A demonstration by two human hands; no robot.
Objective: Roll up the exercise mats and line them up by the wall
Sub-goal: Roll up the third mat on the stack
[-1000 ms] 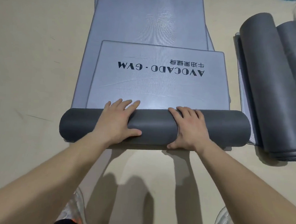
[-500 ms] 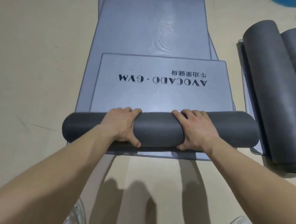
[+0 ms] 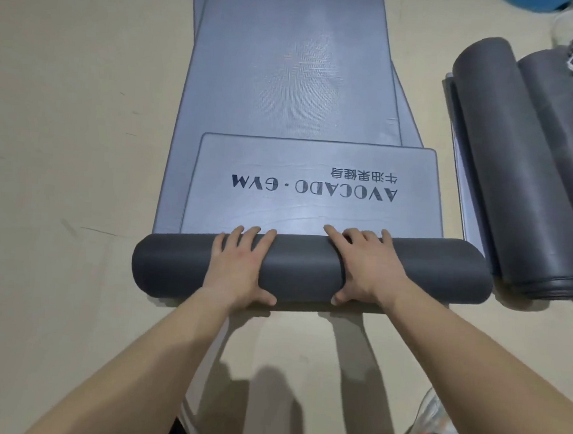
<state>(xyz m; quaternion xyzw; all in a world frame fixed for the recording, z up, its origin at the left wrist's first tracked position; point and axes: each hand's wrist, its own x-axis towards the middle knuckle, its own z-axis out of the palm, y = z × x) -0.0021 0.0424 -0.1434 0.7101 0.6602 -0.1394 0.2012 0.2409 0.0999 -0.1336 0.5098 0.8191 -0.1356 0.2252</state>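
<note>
Head view: left hand and right hand gripped the dark grey foam mat roll, seemingly mid-rolling; next likely needed pushing toward the black logo.

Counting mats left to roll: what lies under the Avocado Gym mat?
A flat grey-blue mat lies directly beneath it; a second mat's edge peeks out on the right. What the roll covers is hidden.
</note>
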